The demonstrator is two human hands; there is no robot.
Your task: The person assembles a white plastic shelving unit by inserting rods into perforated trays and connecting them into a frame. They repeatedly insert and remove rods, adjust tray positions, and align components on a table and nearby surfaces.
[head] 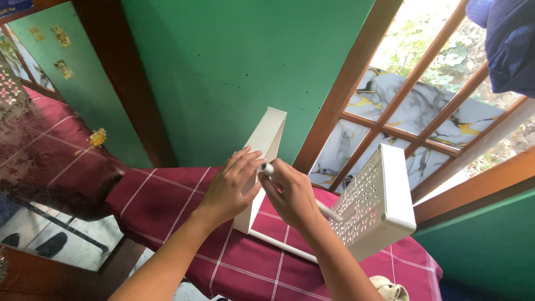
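While both hands work at its near end, the white rack frame [267, 167] stands on the maroon checked cloth [167, 206] over the tabletop, close to the green wall [234, 72] and the wood-framed window [423, 100]. Frame has a solid end panel, a perforated panel [370, 203] at the far end, thin rods [281, 242] joining them low down. Looks like light sheet metal or plastic: stiff, smooth, probably easy to tip, so best held by the flat panel edges, not the thin rods. Left hand [231, 187] lies open, fingers spread flat against the end panel, steadying it. Right hand [290, 192] is curled shut around a thin white rod [329, 210], whose near tip shows above the knuckles and whose far end runs toward the perforated panel. Hands sit close together, nearly touching. Dark blue fabric [507, 39] hangs top right.
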